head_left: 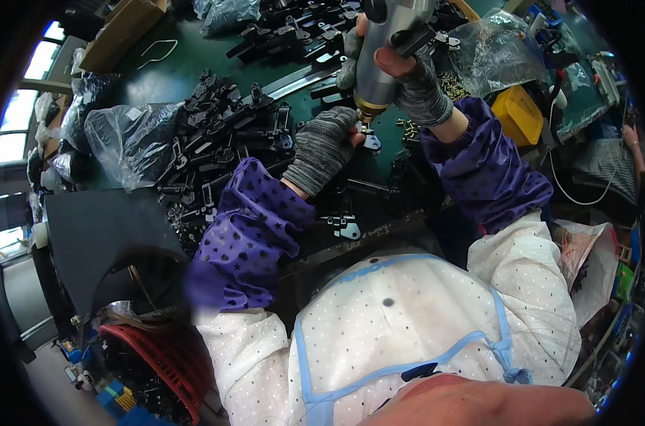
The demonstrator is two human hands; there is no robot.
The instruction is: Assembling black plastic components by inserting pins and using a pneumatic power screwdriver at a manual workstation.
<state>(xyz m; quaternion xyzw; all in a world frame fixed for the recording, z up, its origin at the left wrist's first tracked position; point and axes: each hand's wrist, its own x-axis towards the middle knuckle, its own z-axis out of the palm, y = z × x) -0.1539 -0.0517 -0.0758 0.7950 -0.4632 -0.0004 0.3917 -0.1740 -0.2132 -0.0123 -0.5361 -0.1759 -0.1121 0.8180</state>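
In a grey fingerless knit glove, my right hand [423, 91] is wrapped round a grey metal-bodied power screwdriver [379, 62]. It points downward, and its brass-coloured nose is close to my left fingertips. My left hand [324, 148], gloved the same way, is closed on a small metal bracket [371, 142], whose silver plate shows beside the thumb. The rest of the bracket is hidden under the hand. Whether the screwdriver's bit touches it I cannot tell. Another black bracket with a silver plate [348, 228] lies near the bench's front edge.
Black metal parts [216, 128] are heaped left of my hands, and more lie at the back. Small brass screws [408, 129] are scattered beside the right wrist. A yellow bin [515, 116], clear plastic bags [134, 138] and a red basket [168, 369] stand around.
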